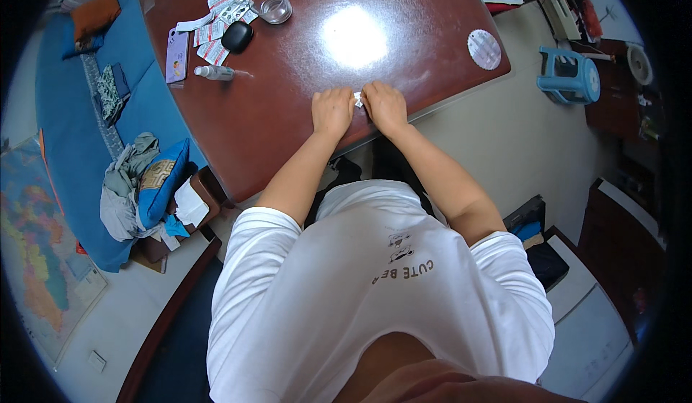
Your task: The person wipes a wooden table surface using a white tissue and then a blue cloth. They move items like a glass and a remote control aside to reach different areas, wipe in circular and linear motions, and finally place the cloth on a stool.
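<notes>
At the near edge of a glossy reddish-brown table (275,100), my left hand (333,110) and my right hand (385,105) are close together, knuckles up and fingers curled. Between their fingertips shows a small crumpled white piece (358,99), perhaps paper or foil. Both hands appear to pinch it from either side, though the fingers hide most of the grip. Farther left on the table lie a small spray bottle (214,72), a black rounded case (237,37) and several medicine packets (210,33) printed in red and white. A clear drinking glass (276,11) stands beside the packets.
A purple phone (177,56) lies along the table's left edge. Toward the right corner is a round whitish mat (484,49). A blue plastic stool (567,76) stands on the floor at right. Left of the table runs a blue sofa (135,86) with a blue cushion (165,181).
</notes>
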The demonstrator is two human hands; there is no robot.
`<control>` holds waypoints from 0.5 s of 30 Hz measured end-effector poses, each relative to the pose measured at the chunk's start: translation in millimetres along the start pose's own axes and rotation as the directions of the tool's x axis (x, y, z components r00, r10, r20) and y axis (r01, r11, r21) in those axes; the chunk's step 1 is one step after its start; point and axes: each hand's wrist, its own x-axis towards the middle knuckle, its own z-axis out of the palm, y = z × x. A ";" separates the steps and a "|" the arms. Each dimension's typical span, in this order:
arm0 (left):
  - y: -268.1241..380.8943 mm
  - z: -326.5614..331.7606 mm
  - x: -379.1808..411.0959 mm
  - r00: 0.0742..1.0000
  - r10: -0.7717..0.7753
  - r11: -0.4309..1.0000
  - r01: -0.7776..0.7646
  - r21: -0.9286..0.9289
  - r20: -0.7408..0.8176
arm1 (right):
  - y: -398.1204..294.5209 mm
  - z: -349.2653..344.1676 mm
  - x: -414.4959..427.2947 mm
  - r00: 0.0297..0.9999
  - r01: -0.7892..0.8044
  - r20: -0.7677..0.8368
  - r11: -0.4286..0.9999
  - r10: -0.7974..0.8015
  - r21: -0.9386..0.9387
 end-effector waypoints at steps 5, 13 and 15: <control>-1.0 8.2 38.4 1.000 -0.014 1.000 0.014 0.022 0.000 | 16.4 -7.3 32.5 0.999 -0.049 -0.012 0.998 0.049 -0.031; -4.5 14.4 130.4 0.990 -0.140 0.987 0.141 0.083 -0.020 | 54.8 -8.9 116.5 0.983 -0.167 0.060 0.983 0.172 -0.074; -5.7 16.3 148.7 0.988 -0.154 0.985 0.156 0.076 -0.030 | 62.4 -11.2 133.9 0.977 -0.191 0.082 0.977 0.199 -0.090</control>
